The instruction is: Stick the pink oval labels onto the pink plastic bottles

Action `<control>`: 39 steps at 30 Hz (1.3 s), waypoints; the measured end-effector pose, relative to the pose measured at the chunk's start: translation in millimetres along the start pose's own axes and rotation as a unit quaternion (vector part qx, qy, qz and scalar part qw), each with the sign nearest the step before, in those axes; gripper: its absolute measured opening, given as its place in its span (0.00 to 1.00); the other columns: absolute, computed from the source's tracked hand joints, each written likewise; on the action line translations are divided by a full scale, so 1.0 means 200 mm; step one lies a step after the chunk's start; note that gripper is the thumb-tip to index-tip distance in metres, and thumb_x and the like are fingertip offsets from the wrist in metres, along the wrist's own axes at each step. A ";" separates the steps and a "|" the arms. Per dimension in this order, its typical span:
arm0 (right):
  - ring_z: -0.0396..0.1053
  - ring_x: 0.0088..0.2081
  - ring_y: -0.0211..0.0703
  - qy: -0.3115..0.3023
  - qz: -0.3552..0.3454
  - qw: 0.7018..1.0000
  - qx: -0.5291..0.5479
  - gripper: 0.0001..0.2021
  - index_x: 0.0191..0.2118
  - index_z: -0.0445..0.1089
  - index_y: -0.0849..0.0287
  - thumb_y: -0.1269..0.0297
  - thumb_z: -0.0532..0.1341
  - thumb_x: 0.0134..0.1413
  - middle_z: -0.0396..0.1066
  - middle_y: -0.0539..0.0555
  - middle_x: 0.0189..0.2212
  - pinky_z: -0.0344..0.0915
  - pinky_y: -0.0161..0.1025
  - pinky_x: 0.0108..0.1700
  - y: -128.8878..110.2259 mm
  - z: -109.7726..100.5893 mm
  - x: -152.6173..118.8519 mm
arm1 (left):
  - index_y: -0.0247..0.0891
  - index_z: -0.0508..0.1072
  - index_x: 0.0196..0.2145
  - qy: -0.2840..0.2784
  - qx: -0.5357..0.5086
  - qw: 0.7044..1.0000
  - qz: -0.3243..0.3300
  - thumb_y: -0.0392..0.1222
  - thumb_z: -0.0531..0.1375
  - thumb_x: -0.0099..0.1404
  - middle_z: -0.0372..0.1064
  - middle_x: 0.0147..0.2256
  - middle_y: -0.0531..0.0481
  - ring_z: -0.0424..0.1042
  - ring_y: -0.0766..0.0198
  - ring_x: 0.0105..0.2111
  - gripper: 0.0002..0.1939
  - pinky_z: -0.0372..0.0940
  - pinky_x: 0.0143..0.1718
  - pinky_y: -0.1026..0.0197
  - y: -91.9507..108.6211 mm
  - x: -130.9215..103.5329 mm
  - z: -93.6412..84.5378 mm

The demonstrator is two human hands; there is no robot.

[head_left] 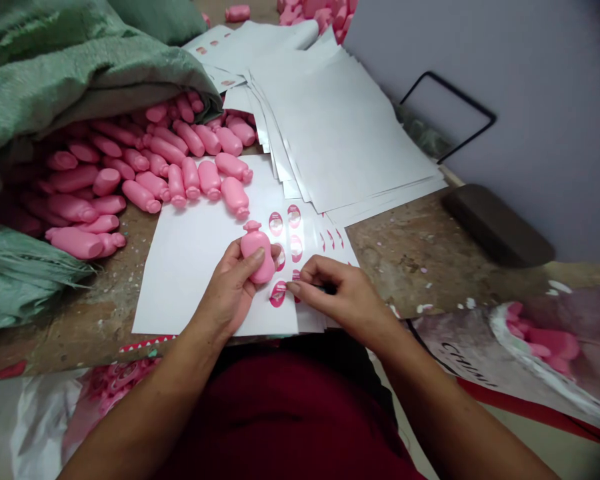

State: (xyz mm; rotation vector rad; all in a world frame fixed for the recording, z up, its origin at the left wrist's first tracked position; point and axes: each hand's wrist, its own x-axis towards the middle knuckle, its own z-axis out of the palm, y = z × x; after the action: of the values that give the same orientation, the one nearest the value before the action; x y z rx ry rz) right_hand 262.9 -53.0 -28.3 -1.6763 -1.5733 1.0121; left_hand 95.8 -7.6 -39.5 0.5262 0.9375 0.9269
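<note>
- Your left hand (pixel 230 285) grasps a pink bottle (pixel 261 260) over the near part of the sheet, thumb across its left side, neck pointing far; its broad upper face shows no label.
- Your right hand (pixel 345 292), just to the right of it, has thumb and forefinger pinched on the right edge of an oval label (pixel 277 295). How firm that grip is, you cannot tell from this view; something dark shows under the palm, too hidden to name.
- That label is on the near end of the left column of labels, just nearer than the bottle, and it looks partly lifted from its sticker sheet (pixel 190 273).
- The step in hand seems to be peeling: one label coming off its backing while you hold a bottle ready beside it.
- Your next move, as I judge it, calls for a clean lift without creasing the label or folding its sticky side over, with the bottle's face kept level and your left thumb out of the label's place.
- To the left and far, a heap of pink bottles (pixel 75 208) spills from a green woven sack (pixel 100 87), several lying on the far part of the sheet with their necks pointing near.
- Far and right, a stack of white sheets (pixel 350 133) covers part of the tabletop (pixel 395 250); a dark brown block (pixel 497 223) lies farther right.
</note>
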 end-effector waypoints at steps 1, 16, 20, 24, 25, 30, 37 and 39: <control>0.58 0.22 0.35 -0.003 0.015 0.997 0.071 0.14 0.24 0.64 0.55 0.54 0.64 0.53 0.65 0.45 0.19 0.52 0.36 0.28 -0.02 -0.02 0.00 | 0.37 0.72 0.44 -0.002 0.007 1.000 0.002 0.38 0.65 0.62 0.78 0.38 0.47 0.76 0.59 0.45 0.13 0.64 0.57 0.52 0.00 0.00 0.00; 0.69 0.26 0.38 -0.055 0.004 0.982 0.180 0.09 0.27 0.71 0.56 0.59 0.65 0.53 0.73 0.48 0.22 0.64 0.35 0.29 -0.11 -0.07 0.03 | 0.39 0.73 0.50 -0.080 -0.001 0.992 -0.100 0.66 0.59 0.63 0.74 0.43 0.43 0.76 0.57 0.40 0.29 0.71 0.36 0.59 0.06 -0.19 0.07; 0.69 0.26 0.38 -0.050 0.007 0.983 0.175 0.10 0.26 0.71 0.57 0.57 0.65 0.54 0.74 0.49 0.23 0.64 0.35 0.29 -0.11 -0.06 0.03 | 0.40 0.73 0.51 -0.067 0.010 0.993 -0.094 0.67 0.57 0.64 0.75 0.44 0.42 0.75 0.56 0.43 0.30 0.71 0.37 0.59 0.05 -0.19 0.07; 0.70 0.26 0.38 -0.046 0.009 0.983 0.176 0.11 0.26 0.70 0.57 0.57 0.65 0.54 0.74 0.49 0.22 0.64 0.35 0.29 -0.10 -0.05 0.03 | 0.40 0.74 0.51 -0.069 0.011 0.994 -0.086 0.66 0.56 0.65 0.74 0.45 0.43 0.74 0.56 0.46 0.29 0.70 0.39 0.59 0.05 -0.20 0.07; 0.70 0.26 0.38 -0.046 0.008 0.983 0.177 0.11 0.26 0.70 0.56 0.57 0.65 0.54 0.74 0.49 0.22 0.65 0.36 0.29 -0.09 -0.05 0.03 | 0.41 0.74 0.51 -0.072 0.011 0.994 -0.085 0.66 0.57 0.65 0.74 0.46 0.43 0.74 0.56 0.46 0.29 0.70 0.39 0.59 0.05 -0.20 0.07; 0.70 0.26 0.39 -0.045 0.008 0.984 0.175 0.12 0.26 0.69 0.56 0.55 0.65 0.54 0.73 0.48 0.22 0.66 0.37 0.30 -0.09 -0.04 0.04 | 0.42 0.73 0.52 -0.070 0.012 0.994 -0.086 0.66 0.57 0.64 0.74 0.47 0.43 0.73 0.55 0.48 0.29 0.70 0.39 0.59 0.04 -0.20 0.07; 0.68 0.27 0.39 -0.031 0.001 0.996 0.089 0.12 0.26 0.69 0.56 0.55 0.62 0.56 0.73 0.48 0.22 0.62 0.37 0.31 -0.09 -0.04 0.03 | 0.45 0.72 0.52 -0.055 0.073 0.993 -0.073 0.55 0.62 0.66 0.70 0.49 0.47 0.70 0.60 0.44 0.19 0.67 0.35 0.64 0.04 -0.21 0.06; 0.67 0.26 0.39 -0.016 -0.021 0.999 0.028 0.12 0.27 0.70 0.56 0.55 0.62 0.57 0.73 0.48 0.23 0.60 0.38 0.31 -0.08 -0.05 0.02 | 0.45 0.71 0.52 -0.053 0.074 0.993 -0.071 0.47 0.64 0.66 0.70 0.47 0.48 0.69 0.63 0.42 0.18 0.66 0.36 0.64 0.03 -0.21 0.06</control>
State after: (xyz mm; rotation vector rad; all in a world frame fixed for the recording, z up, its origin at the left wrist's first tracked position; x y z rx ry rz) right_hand 262.4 -46.3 -9.9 -1.5898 -1.5792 1.0580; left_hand 92.4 -40.1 -9.2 0.6208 0.9381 0.6984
